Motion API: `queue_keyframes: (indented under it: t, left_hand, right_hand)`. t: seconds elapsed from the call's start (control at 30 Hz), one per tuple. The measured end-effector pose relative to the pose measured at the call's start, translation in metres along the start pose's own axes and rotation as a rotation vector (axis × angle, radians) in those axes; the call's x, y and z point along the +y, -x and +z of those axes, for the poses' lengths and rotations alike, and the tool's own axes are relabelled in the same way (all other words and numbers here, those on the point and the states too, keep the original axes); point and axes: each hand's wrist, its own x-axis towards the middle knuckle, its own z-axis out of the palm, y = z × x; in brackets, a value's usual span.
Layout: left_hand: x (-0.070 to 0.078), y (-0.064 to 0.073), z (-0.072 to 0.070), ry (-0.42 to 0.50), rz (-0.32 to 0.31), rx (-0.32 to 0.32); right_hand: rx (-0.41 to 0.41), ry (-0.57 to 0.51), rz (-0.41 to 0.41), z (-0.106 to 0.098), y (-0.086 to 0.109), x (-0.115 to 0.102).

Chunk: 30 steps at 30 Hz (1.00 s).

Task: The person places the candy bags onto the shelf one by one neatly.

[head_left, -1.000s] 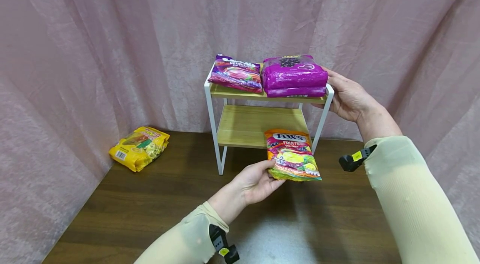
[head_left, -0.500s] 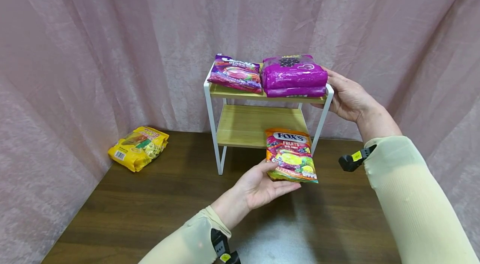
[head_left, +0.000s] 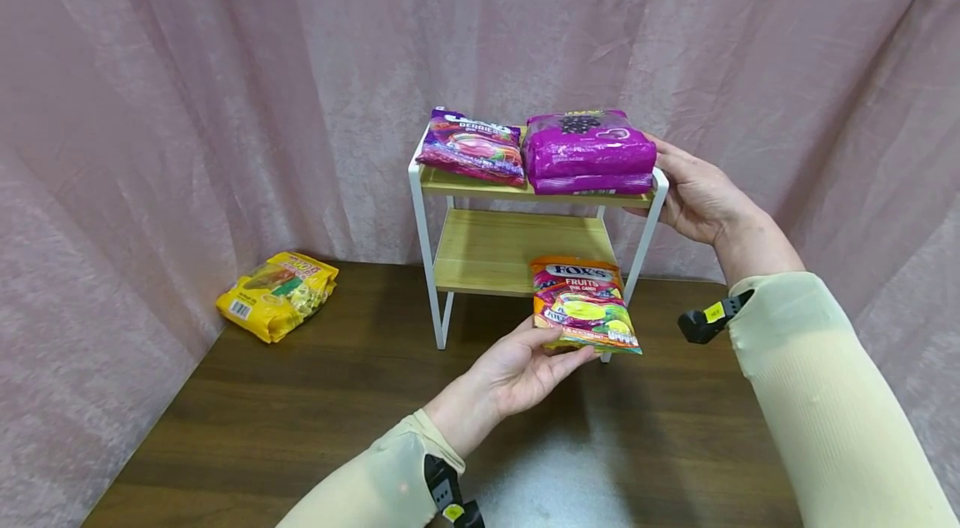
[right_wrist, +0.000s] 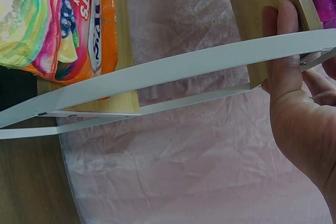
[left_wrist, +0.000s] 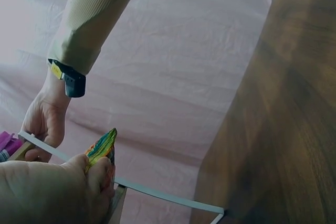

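Note:
My left hand (head_left: pixel 517 374) pinches the lower left corner of an orange FOX'S fruit candy bag (head_left: pixel 581 303), thumb on the front and fingers beneath. The bag tilts over the front right of the lower board of a small two-tier shelf (head_left: pixel 517 241) with a white metal frame. My right hand (head_left: pixel 697 195) grips the shelf's upper right end. In the right wrist view, fingers (right_wrist: pixel 286 35) reach past the white frame under the top board. On that top board lie a magenta candy bag (head_left: pixel 588 153), close to the right fingertips, and a purple Berries candy bag (head_left: pixel 472 146) at left.
A yellow bag (head_left: pixel 277 295) lies at the back left of the dark wooden table (head_left: pixel 337 428). A pink curtain (head_left: pixel 337 95) hangs right behind the shelf and along both sides.
The left hand shifts slightly right along the FOX'S bag's lower edge, and that edge rises a little, tipping the bag toward the lower board. The right hand stays put.

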Motion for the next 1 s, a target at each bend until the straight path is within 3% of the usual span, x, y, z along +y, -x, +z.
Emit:
queue_keyframes:
  t: [0.33,0.53,0.73,1.0]
  left_hand:
    - [0.006,-0.011,0.003,0.005,-0.001,0.009]
    - [0.008,-0.016,0.004,0.054,-0.012,0.030]
    - [0.001,-0.016,0.006,0.137,-0.025,0.061]
    - [-0.011,-0.012,0.009,0.120,-0.038,0.034]
  right_hand:
    - [0.028,0.021,-0.002,0.002,0.000,0.000]
    - [0.021,0.011,0.000,0.002,-0.001,-0.001]
    - [0.022,0.001,0.006,0.001,-0.002,-0.002]
    - [0.036,0.017,-0.001,0.001,0.001,0.000]
